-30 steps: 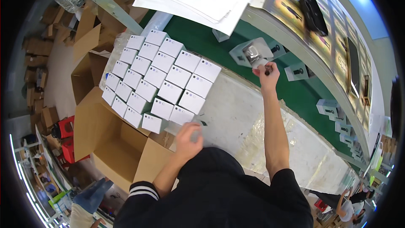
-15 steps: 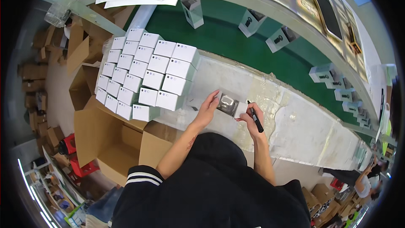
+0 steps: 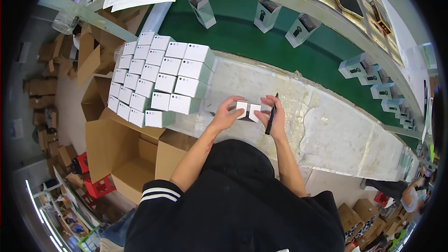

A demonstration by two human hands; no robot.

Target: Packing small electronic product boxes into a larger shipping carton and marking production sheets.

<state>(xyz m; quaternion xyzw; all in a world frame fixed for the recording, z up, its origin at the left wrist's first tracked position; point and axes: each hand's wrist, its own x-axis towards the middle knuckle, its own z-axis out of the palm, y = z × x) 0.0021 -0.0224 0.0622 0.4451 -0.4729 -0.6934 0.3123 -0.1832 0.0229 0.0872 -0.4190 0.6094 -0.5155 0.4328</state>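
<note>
With both hands closed on the small white box [image 3: 248,110], left hand [image 3: 226,115] steadying and right hand [image 3: 275,114] pinching the black pen [image 3: 271,118], keep the flaps square before pressing shut.

Small white box [image 3: 248,110], flaps open.
Sits on the worn grey bench top, just right of the white box stack; black pen [image 3: 271,116] beside it, roughly upright.

Bright, even light from overhead falls on the pale grey worn desk [image 3: 326,126], leaving only soft shadows under the right hand [image 3: 275,112]. Focus is sharp there. Away from the hand, straight edges bow and the corners go black.
</note>
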